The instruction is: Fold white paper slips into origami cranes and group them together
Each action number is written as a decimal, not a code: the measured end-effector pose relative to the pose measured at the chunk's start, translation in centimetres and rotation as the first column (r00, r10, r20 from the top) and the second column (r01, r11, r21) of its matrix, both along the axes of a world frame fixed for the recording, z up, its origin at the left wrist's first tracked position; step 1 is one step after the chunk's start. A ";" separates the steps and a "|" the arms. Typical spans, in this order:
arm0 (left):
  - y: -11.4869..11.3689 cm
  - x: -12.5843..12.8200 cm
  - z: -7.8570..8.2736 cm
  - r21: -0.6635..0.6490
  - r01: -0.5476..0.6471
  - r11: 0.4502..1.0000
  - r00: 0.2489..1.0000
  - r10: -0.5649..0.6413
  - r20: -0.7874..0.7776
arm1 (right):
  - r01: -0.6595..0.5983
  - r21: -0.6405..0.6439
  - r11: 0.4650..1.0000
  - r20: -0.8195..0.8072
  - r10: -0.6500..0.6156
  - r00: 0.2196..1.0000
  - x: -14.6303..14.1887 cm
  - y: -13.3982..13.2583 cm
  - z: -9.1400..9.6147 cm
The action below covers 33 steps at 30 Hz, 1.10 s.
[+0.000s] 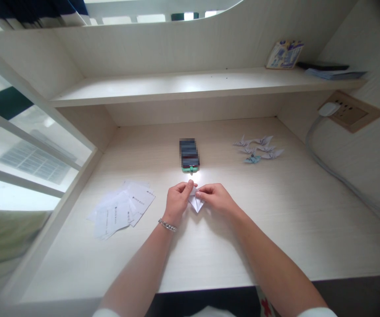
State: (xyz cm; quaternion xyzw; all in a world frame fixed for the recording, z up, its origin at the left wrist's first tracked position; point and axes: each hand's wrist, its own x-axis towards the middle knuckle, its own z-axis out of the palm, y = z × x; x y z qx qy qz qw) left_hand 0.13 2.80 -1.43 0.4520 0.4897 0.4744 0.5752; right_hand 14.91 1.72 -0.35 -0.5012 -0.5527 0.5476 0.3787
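Between my two hands is a small folded piece of white paper [196, 204], its pointed end toward me. My left hand [177, 199], with a silver chain bracelet at the wrist, pinches its left side, thumb on top. From the right, my right hand [218, 197] grips the paper's upper right part between thumb and fingers. The fingertips hide the far part of the fold. Just beyond my hands lies a phone [189, 154], its screen blurred, with a green lower edge and a bright light near it.
Loose white paper sheets [120, 209] overlap on the desk at left. Several folded paper cranes [262, 147], one of them bluish, sit at the back right. A shelf [177, 88] spans above, bearing a small box [285, 54]. A grey cable [328, 169] hangs from the wall socket [355, 112].
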 end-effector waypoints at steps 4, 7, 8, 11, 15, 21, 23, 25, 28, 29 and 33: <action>0.3 -0.1 0.3 -0.130 -0.001 0.992 0.983 0.025 0.184 | 0.120 -0.077 0.990 -0.147 -0.131 0.981 0.0 0.3 -0.1; 0.2 -0.1 0.5 -0.164 0.056 0.985 0.966 -0.012 0.257 | 0.183 -0.115 0.976 -0.224 -0.205 0.953 0.1 0.5 -0.2; 0.2 -0.1 0.6 -0.164 0.081 0.983 0.962 -0.035 0.269 | 0.197 -0.119 0.973 -0.234 -0.220 0.947 0.1 0.5 -0.2; 0.0 -0.1 0.8 -0.152 0.140 0.978 0.951 -0.090 0.294 | 0.216 -0.111 0.970 -0.248 -0.238 0.939 0.1 0.5 -0.2; -0.1 -0.1 1.1 -0.133 0.149 0.980 0.954 -0.107 0.279 | 0.167 -0.061 0.984 -0.250 -0.177 0.952 0.2 0.4 -0.1; -0.3 -0.1 1.2 -0.086 0.115 0.990 0.971 -0.094 0.218 | 0.153 -0.008 0.988 -0.180 -0.152 0.972 0.2 0.3 -0.1; -0.3 -0.1 1.2 -0.009 0.071 0.997 0.990 -0.069 0.126 | 0.163 0.021 0.986 -0.138 -0.158 0.978 0.2 0.3 -0.2; -0.5 -0.1 1.1 0.082 0.025 0.996 1.000 -0.025 -0.011 | 0.167 0.064 0.984 -0.085 -0.161 0.983 0.1 0.3 -0.3; -0.7 0.0 1.1 0.183 -0.020 0.983 0.983 0.053 -0.174 | 0.164 0.135 0.977 0.041 -0.170 0.985 -0.1 0.1 -0.4; -0.8 0.0 1.1 0.204 -0.028 0.979 0.977 0.070 -0.203 | 0.165 0.166 0.972 0.090 -0.181 0.979 -0.2 0.0 -0.5; -1.1 0.2 1.2 0.266 -0.045 0.963 0.958 0.117 -0.262 | 0.159 0.272 0.949 0.210 -0.220 0.953 -0.4 -0.1 -0.5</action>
